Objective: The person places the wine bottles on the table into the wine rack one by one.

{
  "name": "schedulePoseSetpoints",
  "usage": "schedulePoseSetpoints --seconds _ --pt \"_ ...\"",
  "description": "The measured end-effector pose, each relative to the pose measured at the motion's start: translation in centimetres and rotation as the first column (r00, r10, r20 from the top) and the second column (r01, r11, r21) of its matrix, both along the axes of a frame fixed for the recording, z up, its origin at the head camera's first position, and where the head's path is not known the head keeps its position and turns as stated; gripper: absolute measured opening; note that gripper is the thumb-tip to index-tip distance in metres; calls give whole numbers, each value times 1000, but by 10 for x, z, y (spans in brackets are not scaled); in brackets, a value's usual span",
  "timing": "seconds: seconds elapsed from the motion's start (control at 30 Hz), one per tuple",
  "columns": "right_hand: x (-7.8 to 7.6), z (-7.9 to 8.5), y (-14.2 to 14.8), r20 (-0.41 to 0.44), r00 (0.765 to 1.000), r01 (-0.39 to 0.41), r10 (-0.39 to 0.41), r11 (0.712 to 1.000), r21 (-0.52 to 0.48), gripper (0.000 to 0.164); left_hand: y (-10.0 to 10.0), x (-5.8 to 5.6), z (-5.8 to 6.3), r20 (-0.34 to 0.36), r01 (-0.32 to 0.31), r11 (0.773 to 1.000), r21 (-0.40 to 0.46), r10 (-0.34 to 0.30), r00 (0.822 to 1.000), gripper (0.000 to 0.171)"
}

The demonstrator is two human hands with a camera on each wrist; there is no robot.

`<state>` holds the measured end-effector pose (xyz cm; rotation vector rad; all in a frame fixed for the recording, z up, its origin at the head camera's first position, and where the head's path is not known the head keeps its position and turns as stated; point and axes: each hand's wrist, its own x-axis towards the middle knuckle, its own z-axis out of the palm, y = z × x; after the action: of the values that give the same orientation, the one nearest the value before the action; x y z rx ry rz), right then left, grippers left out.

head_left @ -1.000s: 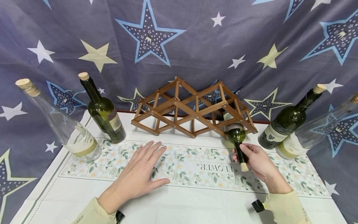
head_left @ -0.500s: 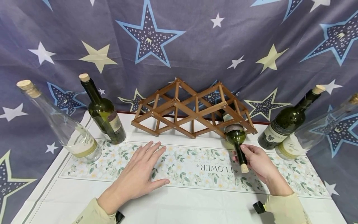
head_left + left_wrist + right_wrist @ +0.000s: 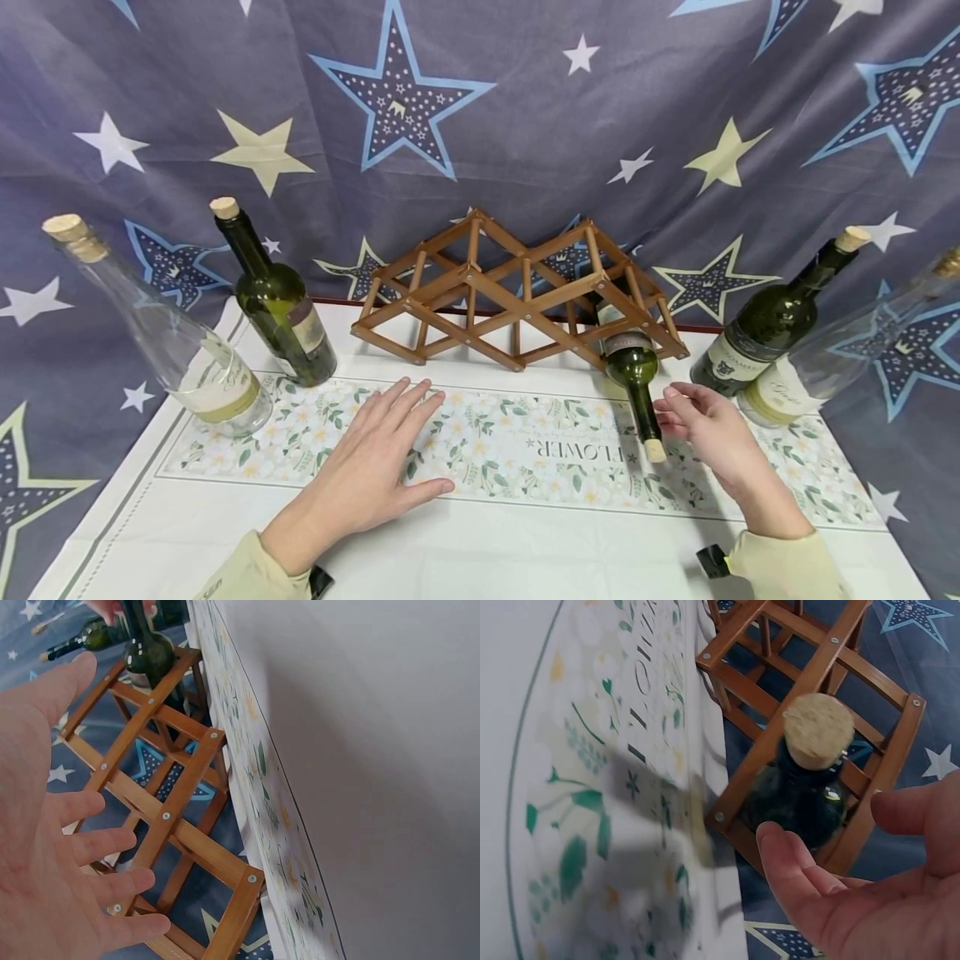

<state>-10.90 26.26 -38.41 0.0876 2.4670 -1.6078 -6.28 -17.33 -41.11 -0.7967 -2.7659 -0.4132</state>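
Observation:
A green wine bottle [image 3: 632,367] lies in the right lower cell of the wooden wine rack [image 3: 517,304], its neck and cork [image 3: 819,729] pointing toward me. Just right of that neck is my right hand [image 3: 708,433], apart from the glass, fingers loosely bent with nothing between them. In the right wrist view the thumb and fingers stand spread beside the bottle. My left hand [image 3: 382,462] is over the floral runner in front of the rack's left part, fingers spread and holding nothing; the left wrist view shows its palm side [image 3: 45,847].
At the left stand a clear corked bottle [image 3: 217,375] and a green one [image 3: 288,325]. At the right are another green bottle [image 3: 765,333] and a clear one [image 3: 802,375]. A floral runner [image 3: 495,450] crosses the white table [image 3: 525,550]; a star-patterned cloth [image 3: 487,125] hangs behind.
My right hand has let go of the bottle's neck and drawn a little to the right. The bottle stays in the rack. The left hand has not visibly moved.

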Motion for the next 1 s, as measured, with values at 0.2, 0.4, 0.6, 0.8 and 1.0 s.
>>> schedulePoseSetpoints --seconds 0.2,0.4,0.6,0.8,1.0 --pt "4 5 9 -85 996 27 -22 998 64 69 0 0 1 0 -2 1000 4 2 1000 101" --pt "9 12 16 -177 983 65 -38 987 146 63 0 0 1 5 -4 1000 -6 4 1000 101" --pt "14 20 20 -260 963 132 -70 964 230 59 0 0 0 3 -4 1000 -2 4 1000 101" --pt "16 28 27 -355 925 233 -132 938 257 53 0 0 0 -2 0 1000 7 0 1000 101" --pt "19 38 39 -402 895 338 -195 883 324 52 0 0 1 1 -2 1000 -2 2 1000 99"
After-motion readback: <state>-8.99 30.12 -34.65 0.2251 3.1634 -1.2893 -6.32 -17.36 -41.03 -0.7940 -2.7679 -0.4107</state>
